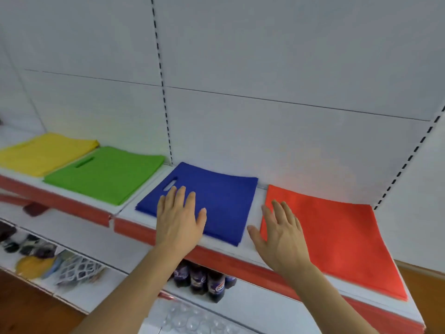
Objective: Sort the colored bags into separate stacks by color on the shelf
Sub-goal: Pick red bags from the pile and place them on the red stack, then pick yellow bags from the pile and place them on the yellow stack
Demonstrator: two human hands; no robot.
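Two flat grips | left hand (179, 219) on blue stack (216, 201) | right hand (280, 239) on red stack (337, 239)

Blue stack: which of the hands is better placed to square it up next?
Left. The left hand already lies flat on the blue stack; the right hand is over the red stack.

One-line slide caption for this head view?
Left hand flat on blue stack, right hand open at red stack; yellow and green stacks alongside.
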